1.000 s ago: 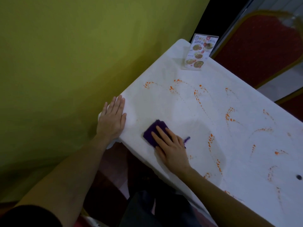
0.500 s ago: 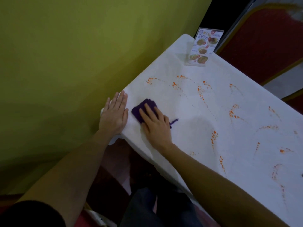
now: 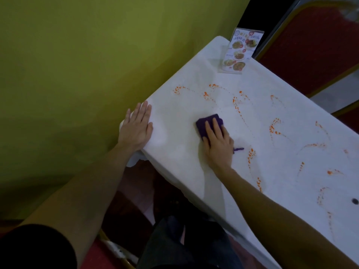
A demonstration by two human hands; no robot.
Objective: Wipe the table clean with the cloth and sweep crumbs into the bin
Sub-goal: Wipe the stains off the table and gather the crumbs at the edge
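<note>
While the right hand [image 3: 218, 144] presses flat on a folded purple cloth [image 3: 207, 124], fingers straight and laid over its soft, nubbly surface, the left hand [image 3: 137, 129] rests open with fingers together on the near corner of the table [image 3: 174, 152]. A white covering, smooth and faintly creased, drapes the tabletop, and curved trails of orange specks [image 3: 274, 129] arc across it beyond and to the right of the cloth. A loose purple thread pokes out beside the right wrist; most of the cloth's near half is hidden under the palm. At the far corner stands a clear plastic menu card [image 3: 240, 52], its print too small to read. A small dark spot [image 3: 355, 201] near the right edge is hard to identify. No bin is in view.
</note>
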